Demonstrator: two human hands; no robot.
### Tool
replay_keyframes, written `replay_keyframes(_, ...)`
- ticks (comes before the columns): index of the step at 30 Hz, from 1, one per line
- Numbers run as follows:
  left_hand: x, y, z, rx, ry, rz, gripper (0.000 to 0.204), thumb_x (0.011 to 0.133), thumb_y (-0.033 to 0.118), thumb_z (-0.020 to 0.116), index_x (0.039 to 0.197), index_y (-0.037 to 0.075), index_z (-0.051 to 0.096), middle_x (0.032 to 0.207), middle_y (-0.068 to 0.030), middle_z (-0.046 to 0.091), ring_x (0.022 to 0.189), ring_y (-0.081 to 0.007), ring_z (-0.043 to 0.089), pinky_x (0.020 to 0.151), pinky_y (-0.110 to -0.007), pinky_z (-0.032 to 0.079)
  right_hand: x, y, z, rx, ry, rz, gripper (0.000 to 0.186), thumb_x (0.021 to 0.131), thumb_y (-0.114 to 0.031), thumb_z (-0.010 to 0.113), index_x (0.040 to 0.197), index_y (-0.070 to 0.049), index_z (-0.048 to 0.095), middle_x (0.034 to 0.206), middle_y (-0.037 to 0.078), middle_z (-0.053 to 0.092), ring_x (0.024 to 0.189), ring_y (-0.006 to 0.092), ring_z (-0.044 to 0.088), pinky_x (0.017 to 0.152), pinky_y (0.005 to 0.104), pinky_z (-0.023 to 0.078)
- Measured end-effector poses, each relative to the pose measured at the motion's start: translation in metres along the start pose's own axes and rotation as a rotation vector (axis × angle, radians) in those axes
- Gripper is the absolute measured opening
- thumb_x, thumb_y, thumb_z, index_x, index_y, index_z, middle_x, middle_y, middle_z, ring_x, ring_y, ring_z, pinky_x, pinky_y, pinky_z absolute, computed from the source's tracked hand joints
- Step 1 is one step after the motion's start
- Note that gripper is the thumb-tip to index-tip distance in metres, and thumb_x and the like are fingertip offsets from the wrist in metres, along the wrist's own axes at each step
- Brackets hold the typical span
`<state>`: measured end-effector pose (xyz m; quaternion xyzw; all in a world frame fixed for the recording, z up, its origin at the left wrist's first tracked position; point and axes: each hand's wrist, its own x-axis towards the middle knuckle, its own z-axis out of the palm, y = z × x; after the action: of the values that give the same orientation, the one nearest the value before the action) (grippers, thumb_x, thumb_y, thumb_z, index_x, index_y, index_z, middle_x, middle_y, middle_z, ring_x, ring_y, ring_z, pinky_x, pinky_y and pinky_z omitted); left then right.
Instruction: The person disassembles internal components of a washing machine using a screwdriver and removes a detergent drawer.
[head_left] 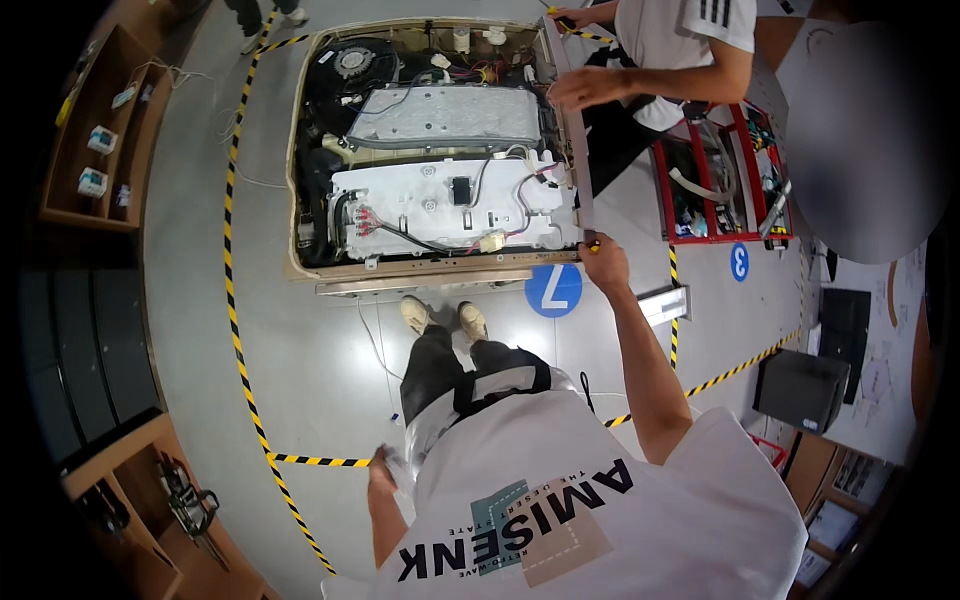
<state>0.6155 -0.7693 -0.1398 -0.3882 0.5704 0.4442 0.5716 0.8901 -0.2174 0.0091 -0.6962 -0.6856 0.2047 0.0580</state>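
My right hand (605,264) is closed at the near right corner of an opened appliance (430,215), round a small black-and-yellow tool (594,245) that looks like a screwdriver handle. A long narrow panel edge (577,150) runs along the appliance's right side, ending beside this hand. Inside the appliance lie a white plastic board (400,200) with wires, a silver insulated cover (445,113) and a black round fan housing (352,62). My left hand (381,474) hangs low by my left hip, away from the appliance; its fingers are blurred.
Across the right side, a co-worker's hand (580,88) reaches to the panel edge; their other hand is by a yellow-and-black tool. A red toolbox (720,170) stands on the floor behind them. Wooden shelves (105,130) line the left. A thin cable (375,340) trails near my feet.
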Motion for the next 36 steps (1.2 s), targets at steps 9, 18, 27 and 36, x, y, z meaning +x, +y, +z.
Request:
replay_keyframes(9, 0.004, 0.181, 0.052, 0.451, -0.17, 0.168, 0.044, 0.095, 0.041, 0.033, 0.104, 0.006, 0.058, 0.067, -0.0022, 0.051, 0.056, -0.0159, 0.048, 0.054, -0.03, 0.043, 0.001, 0.006, 0.004, 0.074, -0.025, 0.119, 0.025, 0.08, -0.028, 0.061, 0.092, -0.007, 0.064, 0.082, 0.019, 0.066, 0.082, 0.0393, 0.063, 0.072, 0.0447, 0.05)
replay_keyframes(18, 0.01, 0.197, 0.064, 0.413, -0.061, 0.055, 0.038, 0.094, 0.039, 0.041, 0.099, 0.007, 0.06, 0.076, -0.0041, 0.055, 0.068, -0.0186, 0.053, 0.063, -0.033, 0.046, -0.004, -0.005, -0.002, 0.106, 0.014, 0.144, 0.02, 0.08, -0.027, 0.062, 0.09, -0.009, 0.063, 0.08, 0.018, 0.066, 0.08, 0.039, 0.063, 0.068, 0.0457, 0.05)
replay_keyframes(27, 0.021, 0.164, 0.055, 0.283, -0.041, -0.064, 0.031, 0.093, 0.036, 0.049, 0.099, 0.007, 0.06, 0.092, -0.0054, 0.062, 0.083, -0.0201, 0.058, 0.076, -0.034, 0.049, -0.007, -0.011, -0.009, 0.02, 0.047, 0.133, 0.021, 0.079, -0.026, 0.062, 0.094, -0.01, 0.063, 0.083, 0.014, 0.068, 0.079, 0.0375, 0.064, 0.069, 0.0456, 0.051)
replay_keyframes(36, -0.018, 0.179, 0.099, 0.336, -0.078, 0.056, 0.04, 0.096, 0.038, 0.04, 0.112, 0.005, 0.056, 0.102, -0.0068, 0.06, 0.094, -0.0212, 0.057, 0.086, -0.034, 0.046, -0.006, -0.01, -0.015, 0.08, 0.057, 0.146, 0.023, 0.079, -0.027, 0.061, 0.094, -0.01, 0.065, 0.083, 0.015, 0.068, 0.08, 0.0371, 0.064, 0.07, 0.0441, 0.051)
